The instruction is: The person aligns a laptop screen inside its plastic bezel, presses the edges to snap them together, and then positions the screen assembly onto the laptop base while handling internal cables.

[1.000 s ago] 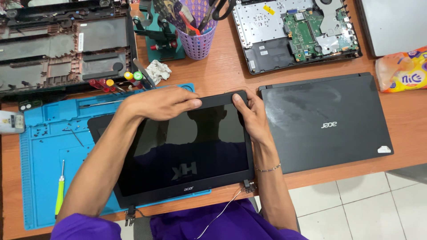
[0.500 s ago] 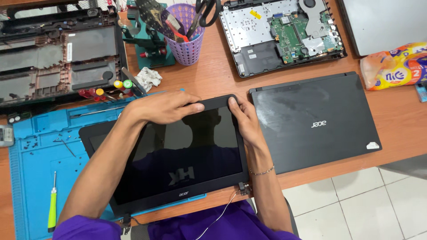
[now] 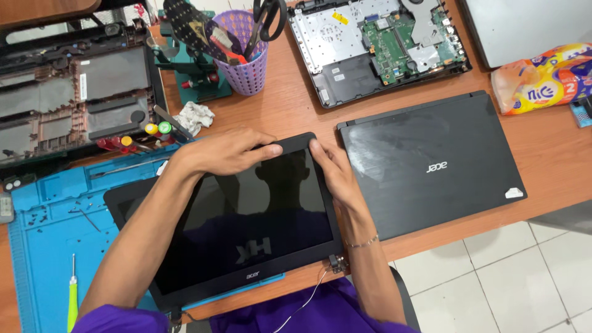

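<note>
A black laptop screen panel point(image 3: 246, 228) with a glossy dark display lies on a blue repair mat point(image 3: 49, 246), hinges toward me and a thin white cable trailing off its near right corner. My left hand point(image 3: 225, 151) rests across the panel's far edge, fingers pressed on the bezel. My right hand point(image 3: 330, 169) grips the far right corner, thumb on the bezel and fingers along the side.
A black laptop lid point(image 3: 431, 163) lies to the right. Behind it sit an opened laptop base with circuit board point(image 3: 376, 46), a purple tool cup point(image 3: 246, 55), an empty black chassis point(image 3: 68, 98), screwdrivers point(image 3: 132, 139) and a snack packet point(image 3: 542, 77). A green screwdriver point(image 3: 73, 302) lies on the mat.
Both hands stay on the panel's far edge in nearly the same grip. The view has shifted slightly, so everything sits a little lower and left.
</note>
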